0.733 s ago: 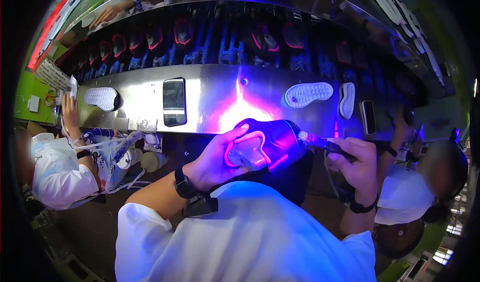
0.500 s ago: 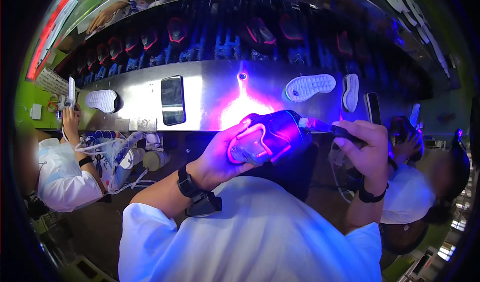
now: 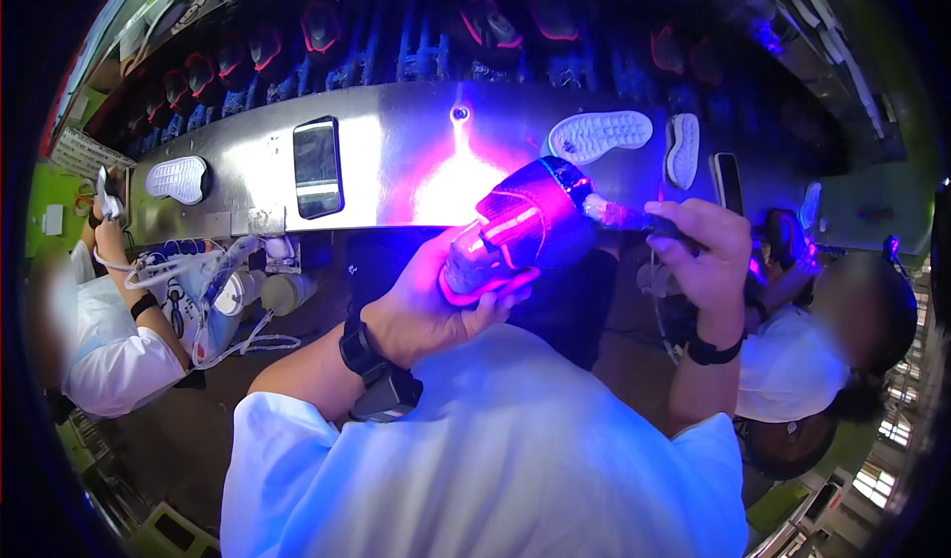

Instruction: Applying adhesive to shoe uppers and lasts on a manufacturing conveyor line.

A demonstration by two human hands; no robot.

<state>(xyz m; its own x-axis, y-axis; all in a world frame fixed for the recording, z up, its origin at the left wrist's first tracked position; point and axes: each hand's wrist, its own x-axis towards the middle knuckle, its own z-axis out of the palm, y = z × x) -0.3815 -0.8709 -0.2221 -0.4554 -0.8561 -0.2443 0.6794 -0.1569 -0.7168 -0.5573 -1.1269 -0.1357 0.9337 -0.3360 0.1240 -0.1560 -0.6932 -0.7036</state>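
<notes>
Lit purple and pink, a dark shoe upper (image 3: 535, 211) with glowing pinkish-red lines is tilted over the near edge of the steel bench. My left hand (image 3: 421, 295) grips it by its lower left end, thumb on the near face and fingers curled beneath. From the right, my right hand (image 3: 705, 246) pinches the dark handle of a brush (image 3: 619, 213). The pale bristles lie against the upper's right rim, seemingly touching it. The inside of the upper and some of my left fingers are hidden.
White soles (image 3: 599, 135) (image 3: 683, 150) (image 3: 178, 178) and phones (image 3: 317, 176) (image 3: 728, 183) lie on the bench (image 3: 381, 162). A small lamp (image 3: 460, 114) glows purple. Beyond runs a rack of uppers (image 3: 490, 28). Co-workers (image 3: 109, 330) (image 3: 792, 370) sit either side; tubing and pots (image 3: 287, 292) stand left.
My left hand has turned the shoe upper, so another face shows. The brush stays at its right rim. The whole view has shifted, with the bench sitting higher and more to the left.
</notes>
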